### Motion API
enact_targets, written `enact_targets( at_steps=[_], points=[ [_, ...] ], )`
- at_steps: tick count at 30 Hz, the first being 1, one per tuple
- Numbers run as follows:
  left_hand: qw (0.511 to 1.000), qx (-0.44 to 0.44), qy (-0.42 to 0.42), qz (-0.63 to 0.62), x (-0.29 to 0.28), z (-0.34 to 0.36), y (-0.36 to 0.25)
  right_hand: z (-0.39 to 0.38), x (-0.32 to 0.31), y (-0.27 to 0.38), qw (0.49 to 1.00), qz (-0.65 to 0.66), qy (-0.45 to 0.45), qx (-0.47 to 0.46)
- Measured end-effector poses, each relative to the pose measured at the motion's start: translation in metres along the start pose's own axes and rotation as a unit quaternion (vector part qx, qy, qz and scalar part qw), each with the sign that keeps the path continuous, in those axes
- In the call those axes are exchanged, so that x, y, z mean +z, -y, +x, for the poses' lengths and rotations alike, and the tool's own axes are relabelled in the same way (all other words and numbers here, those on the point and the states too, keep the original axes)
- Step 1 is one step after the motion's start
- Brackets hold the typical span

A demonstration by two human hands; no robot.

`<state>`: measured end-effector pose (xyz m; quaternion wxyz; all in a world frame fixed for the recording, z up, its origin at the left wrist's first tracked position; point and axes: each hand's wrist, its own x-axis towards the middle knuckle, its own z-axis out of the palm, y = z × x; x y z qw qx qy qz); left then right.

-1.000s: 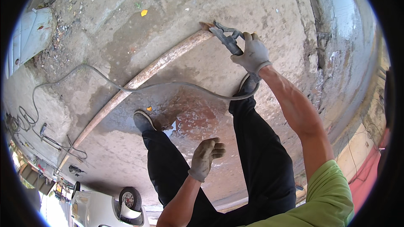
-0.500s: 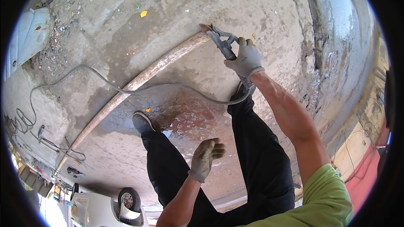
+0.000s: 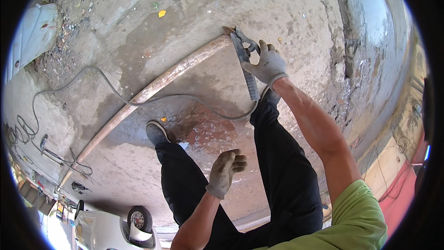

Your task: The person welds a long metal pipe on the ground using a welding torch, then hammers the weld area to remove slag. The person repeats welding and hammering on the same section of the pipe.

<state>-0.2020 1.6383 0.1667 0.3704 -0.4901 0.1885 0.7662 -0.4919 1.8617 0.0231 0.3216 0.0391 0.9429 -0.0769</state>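
A dark welding ground clamp [image 3: 245, 60] with a ribbed handle bites the far end of a long, rusty, pale pipe [image 3: 178, 71] lying across the concrete. A grey cable [image 3: 189, 96] runs from the clamp's handle across the pipe to the left. My right hand [image 3: 268, 65], in a pale work glove, hovers at the clamp's right side, open, with thumb and fingers apart around its lever and handle; any light touch is hard to make out. Lower down, between my legs, my left hand [image 3: 226, 171] in a dirty glove is empty, fingers loosely bent and apart.
Wet reddish ground [image 3: 212, 134] lies between my shoes. Coiled cable [image 3: 23, 127] and a second cabled tool [image 3: 44, 143] rest at the left. A white vehicle [image 3: 104, 231] stands lower left, a pale metal panel [image 3: 34, 32] upper left. A crack [image 3: 347, 51] runs along the right.
My right hand has loosened its grip and spread around the clamp. The clamp's handle has swung downward, its ribbed part now uncovered. My left hand has hardly moved.
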Motion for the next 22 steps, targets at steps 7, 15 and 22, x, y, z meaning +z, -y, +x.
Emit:
enact_targets(
  at_steps=[7,15,22],
  points=[
    [1.0,0.026,0.005,-0.004,-0.002,-0.015,-0.01,-0.034,-0.009,-0.002,0.999,0.043,-0.028,-0.005],
    [0.998,0.053,0.004,-0.03,-0.012,-0.032,-0.017,-0.051,-0.002,-0.017,0.99,0.11,0.052,0.065],
    [0.998,0.049,-0.004,-0.039,-0.032,-0.04,-0.012,-0.036,0.029,-0.022,0.975,0.165,0.108,0.106]
  ],
)
